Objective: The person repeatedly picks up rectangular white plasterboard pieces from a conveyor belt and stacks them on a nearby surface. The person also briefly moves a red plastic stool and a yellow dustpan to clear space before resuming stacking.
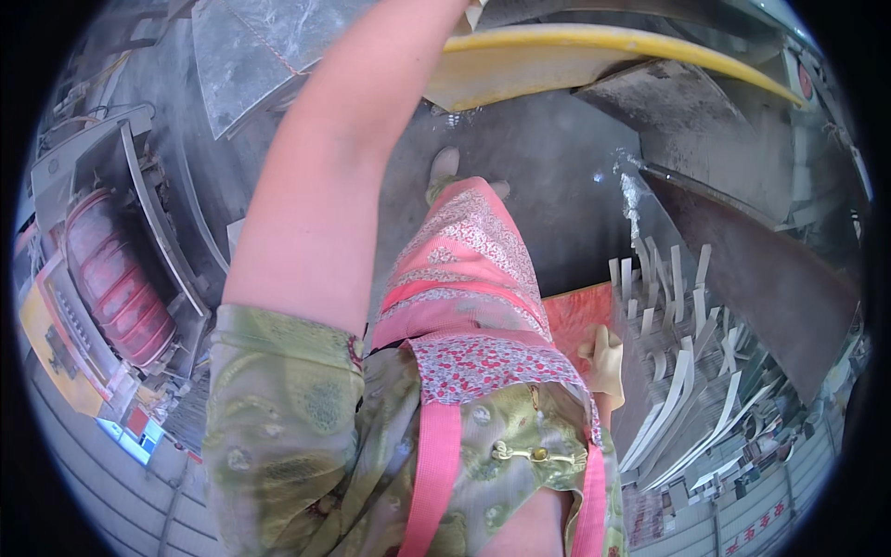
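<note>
My left arm (334, 139) is bare below the sleeve and reaches forward to the top edge. Only a pale scrap of the glove on my left hand (474, 13) shows there; its fingers are cut off. Close beside it begins the curved yellow rim of a large panel (557, 39). At my right side is my right hand (605, 364) in a cream glove, its fingers curled. Whether anything sits inside them is hidden. Behind that hand lies a red board (577, 311) with an orange edge. A pink patterned apron (473, 278) covers my front.
Many pale curved strips (682, 381) stand and lie in a heap at my right. Past them lean large dark metal sheets (761, 269). To the left is a machine with a ribbed red drum (121, 288). A grey sheet (260, 56) lies ahead on the left.
</note>
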The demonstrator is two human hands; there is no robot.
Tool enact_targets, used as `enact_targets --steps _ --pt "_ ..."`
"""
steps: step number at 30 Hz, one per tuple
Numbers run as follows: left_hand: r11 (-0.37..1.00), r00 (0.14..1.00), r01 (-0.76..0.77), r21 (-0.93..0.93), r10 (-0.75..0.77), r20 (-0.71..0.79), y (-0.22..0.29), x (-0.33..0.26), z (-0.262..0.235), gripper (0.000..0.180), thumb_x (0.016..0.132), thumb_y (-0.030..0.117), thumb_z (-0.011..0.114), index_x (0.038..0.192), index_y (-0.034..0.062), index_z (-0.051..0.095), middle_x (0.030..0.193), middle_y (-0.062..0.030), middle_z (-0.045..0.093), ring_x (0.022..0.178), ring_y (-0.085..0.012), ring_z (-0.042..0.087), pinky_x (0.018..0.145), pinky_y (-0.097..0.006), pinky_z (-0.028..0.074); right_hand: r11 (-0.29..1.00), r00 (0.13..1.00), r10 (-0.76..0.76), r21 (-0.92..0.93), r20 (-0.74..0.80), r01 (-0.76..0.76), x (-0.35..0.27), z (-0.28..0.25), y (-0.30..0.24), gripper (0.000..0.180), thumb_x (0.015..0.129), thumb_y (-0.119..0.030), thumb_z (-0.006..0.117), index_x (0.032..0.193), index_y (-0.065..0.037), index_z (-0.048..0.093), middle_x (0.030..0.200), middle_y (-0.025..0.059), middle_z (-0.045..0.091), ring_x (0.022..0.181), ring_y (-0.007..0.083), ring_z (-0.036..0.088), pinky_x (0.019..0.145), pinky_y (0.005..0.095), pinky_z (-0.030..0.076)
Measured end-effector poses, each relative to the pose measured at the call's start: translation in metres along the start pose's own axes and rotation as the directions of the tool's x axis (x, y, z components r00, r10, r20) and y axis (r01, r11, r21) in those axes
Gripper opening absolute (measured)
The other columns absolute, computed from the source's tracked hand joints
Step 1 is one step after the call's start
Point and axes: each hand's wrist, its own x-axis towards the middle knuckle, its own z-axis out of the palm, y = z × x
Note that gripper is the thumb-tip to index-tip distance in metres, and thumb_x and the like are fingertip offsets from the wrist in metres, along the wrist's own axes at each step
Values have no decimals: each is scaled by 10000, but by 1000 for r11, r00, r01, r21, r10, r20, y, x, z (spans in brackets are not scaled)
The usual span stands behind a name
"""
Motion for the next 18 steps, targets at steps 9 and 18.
enact_targets --steps 9,18 --pt "959 953 276 -58 -265 145 -16 -31 -52 656 1036 552 675 1575 186 607 1627 -155 583 1525 -382 514 1292 -477 379 946 942 -323 13 -85 325 -45 70 -232 446 1070 -355 601 1295 -3 757 734 45 661 700 125 627 717 283 499" --pt "407 428 870 -279 -904 13 -74 -142 -144 592 1047 98 590 1618 -13 481 1637 -248 534 1544 -406 490 1292 -475 381 139 161 -986 -308 48 941 -77 191 -410 389 1085 -203 627 1368 49 714 1107 264 793 1012 362 797 943 427 599"
